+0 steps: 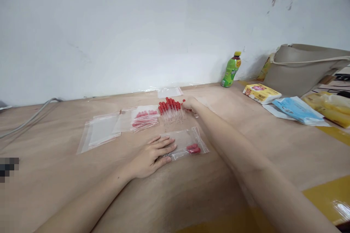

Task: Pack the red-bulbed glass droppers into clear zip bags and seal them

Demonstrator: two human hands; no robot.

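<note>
My left hand (157, 154) lies flat with its fingers stretched out on the left end of a clear zip bag (182, 142). Inside that bag, at its right end, are a few red dropper bulbs (193, 148). Beyond it, a pile of droppers (171, 108) with red bulbs and thin clear stems is spread on the table. At the pile's right side my right hand (192, 105) is closed, with red bulbs at its fingertips; the fingers are partly hidden. Filled bags of droppers (144, 119) are stacked left of the pile.
Flat clear bags (102, 131) lie at the left, and another bag (169, 92) is near the wall. A green bottle (231, 71), a tissue pack (261, 93), a blue packet (298, 110) and a grey bag (298, 67) stand or lie at the right. A cable (35, 114) runs at the far left.
</note>
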